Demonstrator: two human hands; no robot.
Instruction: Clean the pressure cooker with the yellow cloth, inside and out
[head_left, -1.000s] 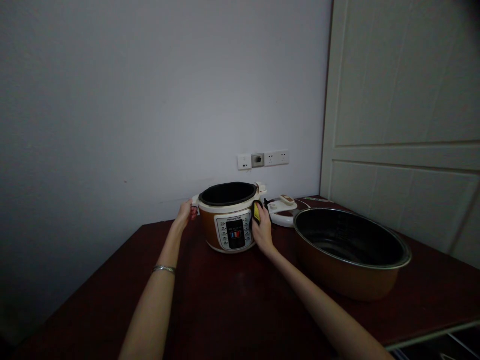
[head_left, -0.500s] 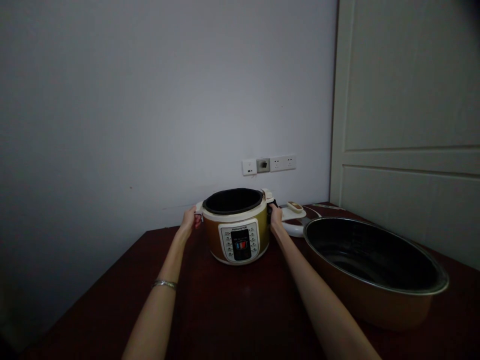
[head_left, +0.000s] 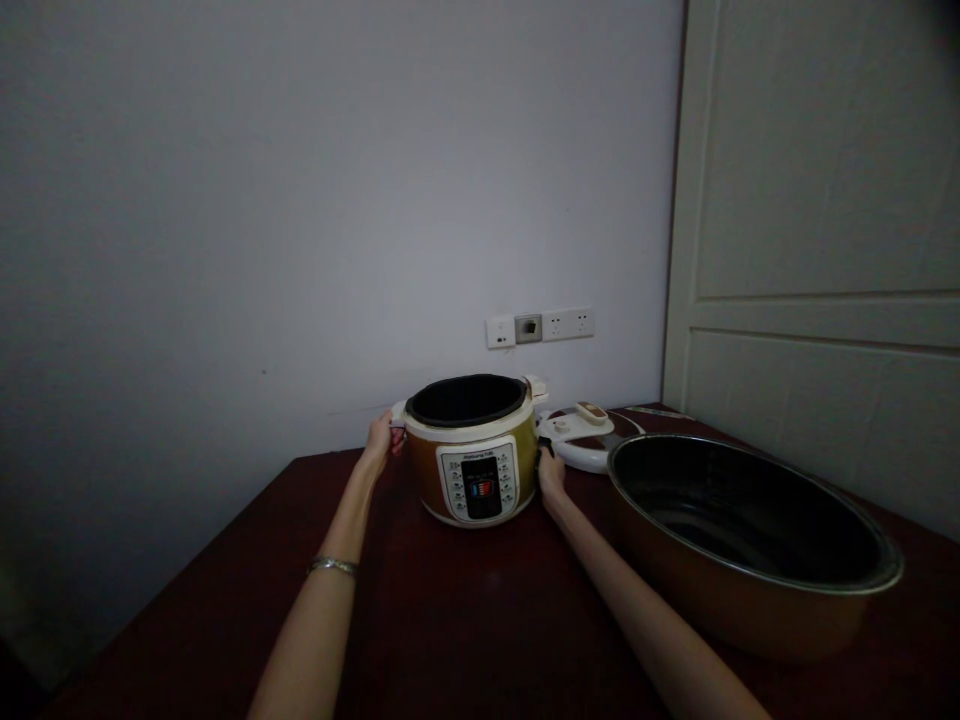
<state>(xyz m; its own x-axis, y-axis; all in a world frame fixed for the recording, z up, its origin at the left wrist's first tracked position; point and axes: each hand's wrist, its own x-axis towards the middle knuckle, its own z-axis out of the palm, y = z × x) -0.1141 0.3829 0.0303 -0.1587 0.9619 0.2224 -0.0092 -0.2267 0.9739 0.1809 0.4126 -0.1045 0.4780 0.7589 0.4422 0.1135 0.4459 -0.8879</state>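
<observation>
An electric pressure cooker stands upright on the dark red table, its lid off and its dark inside showing. The white panel with buttons and a small display faces me. My left hand is closed round the cooker's white left side handle, a bracelet on that wrist. Close beside the cooker's right side, below the right handle, my right hand is closed at a small black object, whose kind I cannot tell. Behind that hand lies the white and brown lid.
A large brown pot with a dark inside and metal rim stands at the right of the table. White wall sockets are behind the cooker. A panelled pale door or cabinet borders the right side.
My right hand has moved down from beside the cooker's right handle, uncovering more of the lid. My left hand stays on its handle, and the cooker has hardly moved.
</observation>
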